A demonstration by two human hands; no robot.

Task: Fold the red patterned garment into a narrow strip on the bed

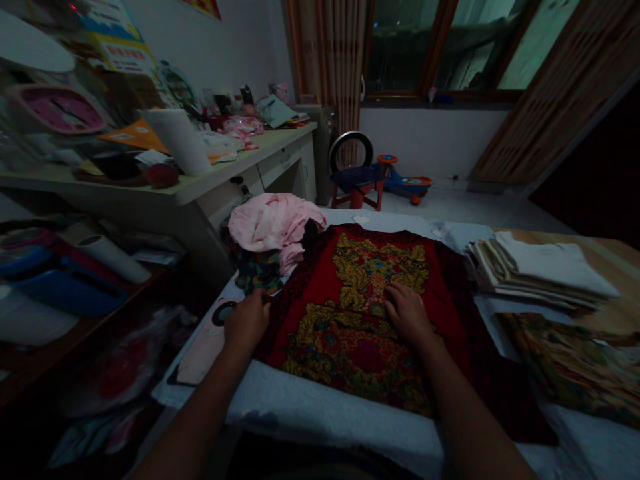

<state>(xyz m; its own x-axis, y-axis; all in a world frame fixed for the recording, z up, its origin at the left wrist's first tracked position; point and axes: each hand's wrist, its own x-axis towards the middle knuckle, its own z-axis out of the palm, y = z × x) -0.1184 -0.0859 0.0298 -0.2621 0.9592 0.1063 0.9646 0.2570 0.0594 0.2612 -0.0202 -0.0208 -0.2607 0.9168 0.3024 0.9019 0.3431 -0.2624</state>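
Red garment with gold print (350, 327) lies spread on the cloth-covered table (300, 390), between the pink clothing pile (270, 223) and the folded stack (545, 267). Left hand (247, 321) is at its left edge, fingers curled, too dark to tell whether the grip pinches fabric; right hand (407, 312) rests on the printed front, grip relaxed, grasping nothing.
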